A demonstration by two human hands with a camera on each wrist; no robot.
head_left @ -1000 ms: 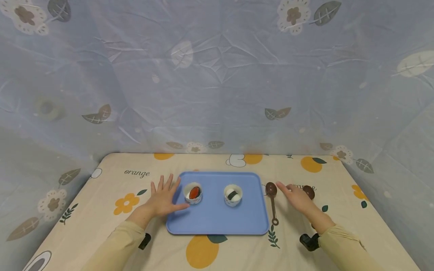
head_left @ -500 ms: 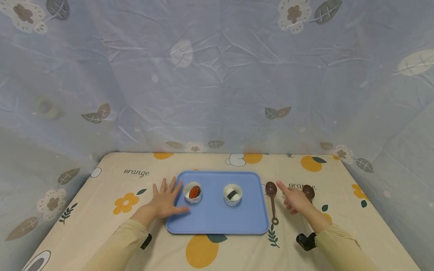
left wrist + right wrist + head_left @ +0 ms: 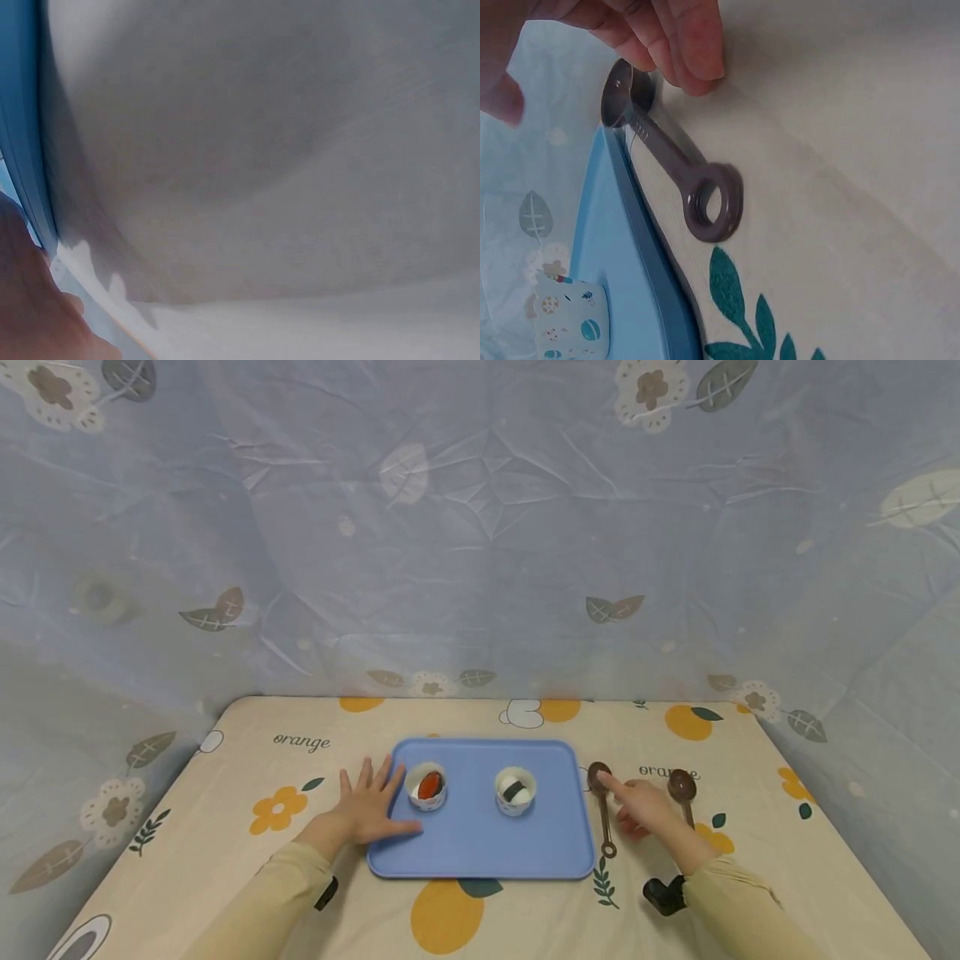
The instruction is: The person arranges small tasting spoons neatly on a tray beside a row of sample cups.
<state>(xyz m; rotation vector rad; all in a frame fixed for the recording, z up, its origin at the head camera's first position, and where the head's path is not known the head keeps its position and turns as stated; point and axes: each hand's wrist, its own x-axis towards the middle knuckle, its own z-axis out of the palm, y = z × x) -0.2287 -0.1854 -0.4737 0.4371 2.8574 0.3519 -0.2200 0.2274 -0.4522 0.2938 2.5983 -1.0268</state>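
Note:
My left hand (image 3: 367, 814) lies with fingers spread over the left edge of a blue tray (image 3: 480, 852). Beside its fingertips on the tray stands a small white cup (image 3: 427, 804) holding a red-orange sushi piece (image 3: 430, 785). Another white cup (image 3: 513, 807) further right contains a white sushi piece with a dark band (image 3: 515, 791). Just off the tray's right side lies a brown spoon (image 3: 604, 822), whose handle ends in a ring (image 3: 735, 202). My right hand (image 3: 645, 807) reaches over this spoon, index finger extended above its bowl and the other fingers loosely bent.
A second brown spoon (image 3: 682, 785) lies further right, its handle partly behind my right forearm. The table wears a cream cloth (image 3: 547, 918) printed with oranges and leaves. Grey-blue curtains (image 3: 480, 568) close off the back and sides.
My right hand has moved left and slightly toward me, from beside the nearer spoon to above it. More of the farther spoon shows. My left hand has shifted slightly right over the tray edge.

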